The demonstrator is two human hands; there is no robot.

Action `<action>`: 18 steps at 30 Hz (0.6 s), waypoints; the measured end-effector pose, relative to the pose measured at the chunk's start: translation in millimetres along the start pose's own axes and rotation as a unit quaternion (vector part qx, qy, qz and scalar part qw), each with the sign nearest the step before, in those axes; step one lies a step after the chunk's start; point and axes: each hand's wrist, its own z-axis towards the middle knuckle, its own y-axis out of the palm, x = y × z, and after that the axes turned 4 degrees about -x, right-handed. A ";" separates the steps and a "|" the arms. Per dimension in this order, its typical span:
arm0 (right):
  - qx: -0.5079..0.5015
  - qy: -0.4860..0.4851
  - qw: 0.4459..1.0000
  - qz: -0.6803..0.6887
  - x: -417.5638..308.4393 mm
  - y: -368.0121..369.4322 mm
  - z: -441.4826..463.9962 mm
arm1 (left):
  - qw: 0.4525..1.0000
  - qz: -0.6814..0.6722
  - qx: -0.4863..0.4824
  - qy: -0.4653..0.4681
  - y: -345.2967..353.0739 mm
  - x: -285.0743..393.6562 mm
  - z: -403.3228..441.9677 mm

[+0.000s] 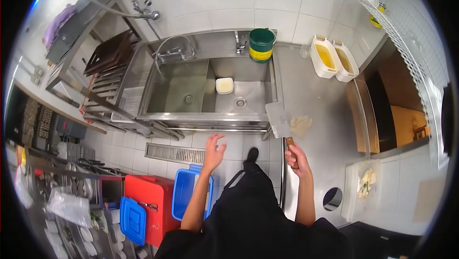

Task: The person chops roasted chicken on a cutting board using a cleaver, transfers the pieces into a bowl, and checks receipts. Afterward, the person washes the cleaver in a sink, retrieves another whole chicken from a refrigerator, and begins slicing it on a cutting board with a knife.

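The right hand [298, 160] grips a cleaver [278, 119] by its brown handle [290, 141]; the left hand [215, 154] is loose, holding nothing.

The right grip [298, 159] holds one wooden-handled broad metal blade [278, 121], two white oblong plastic tubs [324, 73] stand beyond that grip, and two rectangular steel basins [174, 87] lie leftward.

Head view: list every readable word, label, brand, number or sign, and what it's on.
No text can be read.
Green-and-yellow bucket: any print on the yellow band is too small to read.
Yellow-and-green container at upper right: markings too blurred to read.
Wooden-handled blade: no legible marking.
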 end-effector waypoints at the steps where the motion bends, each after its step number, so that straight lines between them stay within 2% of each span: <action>1: 0.009 0.012 1.000 -0.003 -11.0 3.1 20.9 | 0.999 -0.014 -0.030 0.002 16.1 2.5 31.1; 5: 0.022 0.062 0.998 -0.004 -46.5 -7.0 124.1 | 0.992 -0.076 -0.102 0.006 49.9 7.6 160.7; 6: 0.051 0.075 0.996 0.003 -53.4 -7.5 152.4 | 0.987 -0.124 -0.102 -0.006 52.5 9.9 195.1; 10: 0.090 0.152 0.971 -0.163 -95.4 11.5 256.2 | 0.992 -0.109 -0.064 0.005 48.8 16.3 331.0; 13: 0.042 0.201 0.976 -0.069 -104.4 -5.7 323.6 | 0.993 -0.082 -0.051 0.072 61.9 -19.2 438.1; 15: 0.068 0.215 0.959 -0.170 -127.8 17.3 333.6 | 0.987 -0.078 -0.138 -0.002 74.0 -36.7 499.6; 16: 0.068 0.219 0.958 -0.170 -134.2 18.3 341.1 | 0.979 -0.074 -0.187 -0.031 84.3 -47.2 536.0; 18: 0.064 0.226 0.961 -0.144 -136.7 9.5 352.7 | 0.988 -0.030 -0.153 -0.023 111.6 -76.8 599.5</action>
